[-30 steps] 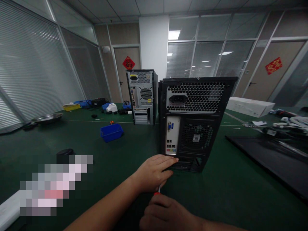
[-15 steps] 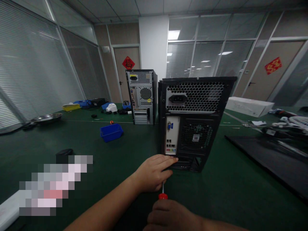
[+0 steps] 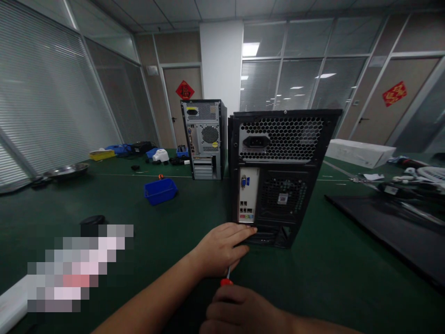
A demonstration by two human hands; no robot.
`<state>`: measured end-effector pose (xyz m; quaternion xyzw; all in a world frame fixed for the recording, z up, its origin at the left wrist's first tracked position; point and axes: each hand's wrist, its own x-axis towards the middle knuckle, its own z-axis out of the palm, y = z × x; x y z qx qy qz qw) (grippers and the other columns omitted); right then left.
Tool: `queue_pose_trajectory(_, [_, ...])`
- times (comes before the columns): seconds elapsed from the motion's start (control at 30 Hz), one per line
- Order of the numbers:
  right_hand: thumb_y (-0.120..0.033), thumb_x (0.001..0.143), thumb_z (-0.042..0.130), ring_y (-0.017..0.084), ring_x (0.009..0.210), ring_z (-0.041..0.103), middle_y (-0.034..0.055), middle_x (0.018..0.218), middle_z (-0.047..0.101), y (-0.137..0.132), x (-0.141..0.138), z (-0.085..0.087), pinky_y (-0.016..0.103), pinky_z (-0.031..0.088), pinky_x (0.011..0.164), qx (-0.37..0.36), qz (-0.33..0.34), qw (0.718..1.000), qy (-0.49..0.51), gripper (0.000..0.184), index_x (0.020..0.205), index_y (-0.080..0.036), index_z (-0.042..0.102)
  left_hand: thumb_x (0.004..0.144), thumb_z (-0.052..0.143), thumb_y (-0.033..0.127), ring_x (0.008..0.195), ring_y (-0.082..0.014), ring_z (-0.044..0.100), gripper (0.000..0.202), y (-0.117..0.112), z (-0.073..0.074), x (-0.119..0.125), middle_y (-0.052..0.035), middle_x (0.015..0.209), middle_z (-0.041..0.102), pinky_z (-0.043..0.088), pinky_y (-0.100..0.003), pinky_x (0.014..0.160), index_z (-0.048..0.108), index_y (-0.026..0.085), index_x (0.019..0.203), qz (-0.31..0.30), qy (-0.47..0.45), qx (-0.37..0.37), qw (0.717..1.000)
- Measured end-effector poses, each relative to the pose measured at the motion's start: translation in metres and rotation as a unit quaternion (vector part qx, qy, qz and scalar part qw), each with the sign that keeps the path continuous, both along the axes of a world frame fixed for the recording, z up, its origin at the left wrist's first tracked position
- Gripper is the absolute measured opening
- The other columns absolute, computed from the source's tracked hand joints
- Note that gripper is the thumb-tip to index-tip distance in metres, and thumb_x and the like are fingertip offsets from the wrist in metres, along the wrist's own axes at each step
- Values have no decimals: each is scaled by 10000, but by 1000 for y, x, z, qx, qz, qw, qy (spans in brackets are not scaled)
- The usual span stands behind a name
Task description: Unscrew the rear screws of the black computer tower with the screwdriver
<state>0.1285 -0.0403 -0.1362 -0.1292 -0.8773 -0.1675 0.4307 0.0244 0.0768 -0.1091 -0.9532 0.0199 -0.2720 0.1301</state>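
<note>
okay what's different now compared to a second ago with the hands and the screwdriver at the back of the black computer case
The right hand with the red-handled screwdriver drew back to the right half a second ago, then came in again to where it began. The left hand stayed flat at the lower rear of the black computer case, which did not move.

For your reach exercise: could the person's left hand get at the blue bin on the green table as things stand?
Probably yes. The left hand rests at the black computer case's lower rear, and only bare green table lies between it and the blue bin, though it sits farther away.
</note>
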Motion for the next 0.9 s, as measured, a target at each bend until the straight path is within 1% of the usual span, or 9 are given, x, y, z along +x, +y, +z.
queue_pose_trajectory(0.13, [-229, 1136, 309, 63, 836, 550, -61, 907, 658, -4, 7, 8, 229, 453, 784, -1, 13, 1000, -10, 391, 969, -139, 651, 912, 572, 205, 1313, -250, 566, 180, -1, 1, 0, -94, 1513, 546, 501, -412, 1079, 705, 178, 1031, 1, -1, 2, 1000])
queue_pose_trajectory(0.2, [-219, 1130, 334, 56, 847, 558, -60, 915, 666, -5, 9, 9, 217, 456, 780, 0, 12, 1000, -9, 369, 966, -139, 655, 893, 575, 201, 1315, -255, 565, 196, -1, 2, 0, -97, 1517, 542, 504, -415, 1073, 705, 178, 1038, 1, 4, 2, 1000])
queue_pose_trajectory(0.4, [-239, 1146, 244, 62, 841, 581, -50, 884, 679, -2, 9, 5, 229, 449, 782, -20, 21, 1000, 7, 396, 1016, -156, 608, 841, 595, 202, 1309, -260, 564, 211, -1, 0, 0, -96, 1518, 539, 498, -417, 1077, 702, 176, 1021, 1, 6, -2, 1000])
queue_pose_trajectory(0.53, [-265, 1146, 200, 65, 718, 543, -36, 779, 611, -1, 8, -10, 201, 434, 728, -49, 39, 998, 26, 405, 1018, -160, 570, 813, 608, 185, 1322, -259, 551, 237, 0, 0, -1, -100, 1520, 535, 483, -414, 1094, 699, 170, 1031, -1, 11, -1, 1000])
queue_pose_trajectory(0.63, [-240, 1120, 360, 76, 673, 515, -50, 724, 564, 0, 10, -28, 216, 411, 686, -70, 26, 997, -19, 238, 998, -174, 554, 806, 607, 175, 1327, -263, 546, 259, 0, 1, -1, -106, 1520, 533, 478, -418, 1101, 700, 167, 1048, 0, 13, -5, 1000])
queue_pose_trajectory(0.7, [-250, 1080, 491, 79, 696, 524, -60, 743, 582, 0, 10, -37, 234, 407, 688, -73, 17, 995, -60, 115, 1020, -175, 554, 814, 606, 181, 1321, -264, 552, 249, 0, 1, -1, -105, 1519, 534, 486, -420, 1091, 702, 169, 1043, 0, 12, -8, 1000])
queue_pose_trajectory(0.73, [-268, 1070, 520, 80, 706, 527, -64, 757, 593, 1, 9, -39, 240, 408, 694, -71, 12, 995, -71, 109, 1029, -174, 555, 821, 605, 184, 1320, -263, 553, 243, 0, 1, -1, -103, 1521, 533, 490, -420, 1086, 703, 170, 1043, -1, 13, -9, 1000])
queue_pose_trajectory(0.8, [-291, 1087, 489, 81, 704, 515, -70, 784, 610, 2, 7, -38, 249, 408, 699, -61, 1, 996, -73, 151, 1028, -170, 559, 837, 602, 188, 1325, -260, 551, 235, 0, 1, -1, -100, 1528, 527, 494, -421, 1082, 703, 173, 1049, 0, 15, -9, 1000])
queue_pose_trajectory(0.9, [-252, 1127, 351, 78, 712, 502, -68, 824, 626, 2, 1, -28, 248, 406, 699, -31, -3, 999, -33, 273, 980, -157, 561, 865, 596, 191, 1332, -256, 548, 221, -1, 1, -1, -96, 1531, 524, 496, -422, 1083, 701, 176, 1058, 3, 16, -8, 1000])
